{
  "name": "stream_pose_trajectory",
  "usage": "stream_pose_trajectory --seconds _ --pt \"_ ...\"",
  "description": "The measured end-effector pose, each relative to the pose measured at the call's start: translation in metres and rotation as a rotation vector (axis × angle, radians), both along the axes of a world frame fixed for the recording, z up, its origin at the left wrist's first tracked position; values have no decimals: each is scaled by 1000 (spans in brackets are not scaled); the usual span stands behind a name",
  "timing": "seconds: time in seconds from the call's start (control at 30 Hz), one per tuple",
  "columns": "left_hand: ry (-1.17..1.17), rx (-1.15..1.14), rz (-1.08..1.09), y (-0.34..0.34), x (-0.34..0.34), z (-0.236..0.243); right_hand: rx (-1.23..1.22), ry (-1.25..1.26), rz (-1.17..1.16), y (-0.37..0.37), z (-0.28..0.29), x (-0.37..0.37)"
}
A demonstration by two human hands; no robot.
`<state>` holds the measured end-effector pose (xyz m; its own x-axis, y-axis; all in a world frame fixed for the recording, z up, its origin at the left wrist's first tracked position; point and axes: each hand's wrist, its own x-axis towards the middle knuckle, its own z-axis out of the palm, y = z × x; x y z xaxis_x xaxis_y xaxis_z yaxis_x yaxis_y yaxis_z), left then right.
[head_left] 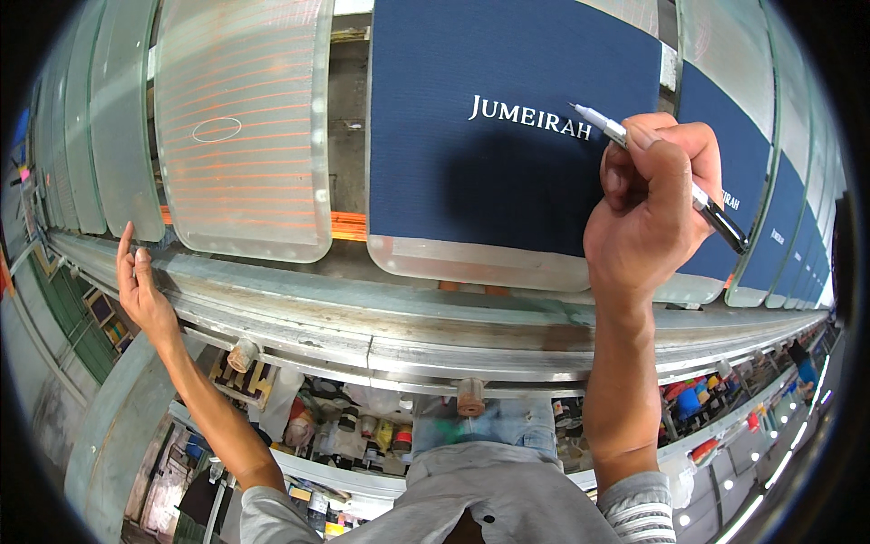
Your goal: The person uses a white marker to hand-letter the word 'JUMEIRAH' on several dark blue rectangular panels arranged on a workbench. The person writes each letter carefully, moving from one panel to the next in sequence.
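Note:
My right hand is closed around a slim white and black pen. The pen's tip points left, just over the end of the white lettering on a dark blue printed area. That blue rectangle covers most of a pale, round-cornered panel; whether the tip touches it I cannot tell. Over to the left, my left hand holds nothing, its index finger stretched up to the lower edge of another pale panel. A shadow falls on the blue beside my right hand.
Between the hands lies a translucent panel with orange stripes and a white oval. More blue panels continue rightward. A metal rail with round knobs runs along the near side. Below it, a shelf holds jars and cans.

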<state>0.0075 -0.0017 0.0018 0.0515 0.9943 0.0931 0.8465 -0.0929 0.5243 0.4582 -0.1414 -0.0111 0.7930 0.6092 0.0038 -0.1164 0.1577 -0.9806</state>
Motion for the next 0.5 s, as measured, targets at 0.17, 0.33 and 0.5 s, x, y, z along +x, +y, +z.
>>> stream_pose_trajectory --seconds 0.17,0.33,0.5 --pt "-4 -10 18 -1 4 2 13 1 17 0 0 1" --pt "-7 -13 12 -2 4 2 23 7 17 0 -2 0" --pt "15 -15 11 -3 2 2 41 -33 38 -1 -5 2"
